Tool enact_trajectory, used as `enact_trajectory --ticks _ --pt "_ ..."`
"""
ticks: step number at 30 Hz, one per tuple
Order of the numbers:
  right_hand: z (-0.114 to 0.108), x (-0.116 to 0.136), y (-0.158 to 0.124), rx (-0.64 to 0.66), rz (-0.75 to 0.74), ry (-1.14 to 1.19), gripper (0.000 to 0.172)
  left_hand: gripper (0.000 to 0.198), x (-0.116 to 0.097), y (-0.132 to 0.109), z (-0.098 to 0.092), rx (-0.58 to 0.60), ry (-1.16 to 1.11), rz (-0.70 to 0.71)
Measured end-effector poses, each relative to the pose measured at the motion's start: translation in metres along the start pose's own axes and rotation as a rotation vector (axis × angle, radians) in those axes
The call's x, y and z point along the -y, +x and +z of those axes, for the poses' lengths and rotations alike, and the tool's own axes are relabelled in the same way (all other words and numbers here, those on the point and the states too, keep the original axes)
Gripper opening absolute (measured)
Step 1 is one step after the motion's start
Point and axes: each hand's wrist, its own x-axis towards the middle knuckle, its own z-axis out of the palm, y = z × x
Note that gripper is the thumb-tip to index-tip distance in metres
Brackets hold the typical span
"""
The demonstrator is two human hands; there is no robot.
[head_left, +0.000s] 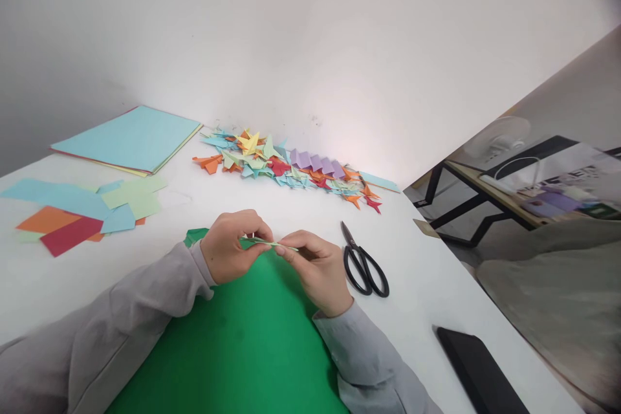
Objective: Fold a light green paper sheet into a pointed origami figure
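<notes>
A thin light-green piece of paper [264, 243] is pinched between my two hands, seen nearly edge-on. My left hand [235, 246] grips its left part with thumb and fingers. The right end sits between the thumb and fingers of my right hand [317, 265]. Both hands are above a green sheet [242, 336] that spreads over the table toward me. Black-handled scissors [363, 265] lie just right of my right hand, tips pointing away. How the paper is folded is too small to make out.
Folded paper figures [279, 165] in many colours line the wall. At left are loose paper pieces [80, 233] and a stack of larger sheets [130, 136]. A black phone-like slab [480, 369] lies near the right table edge. Beyond stands a black-framed table [485, 187].
</notes>
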Motion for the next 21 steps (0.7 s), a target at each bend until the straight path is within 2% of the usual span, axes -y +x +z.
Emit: enact_trajectory --ticks 6,13,17,21 --pt "-0.0012 -0.0012 -0.0002 0.015 -0.013 0.043 0.003 0.007 0.001 -0.0001 0.0001 -0.016 -0.013 0.021" --pt "-0.0007 0.0034 0.0002 0.051 -0.024 -0.012 0.002 0.006 0.0018 -0.0001 -0.0005 0.004 0.057 0.09" --pt "-0.0005 0.0045 0.0007 0.025 -0.007 0.029 0.004 0.008 0.0036 0.0002 0.0013 -0.05 0.013 0.091" --pt "-0.0018 0.0044 0.0015 -0.023 0.024 0.071 0.004 0.022 0.005 0.0011 0.0032 -0.118 -0.134 0.042"
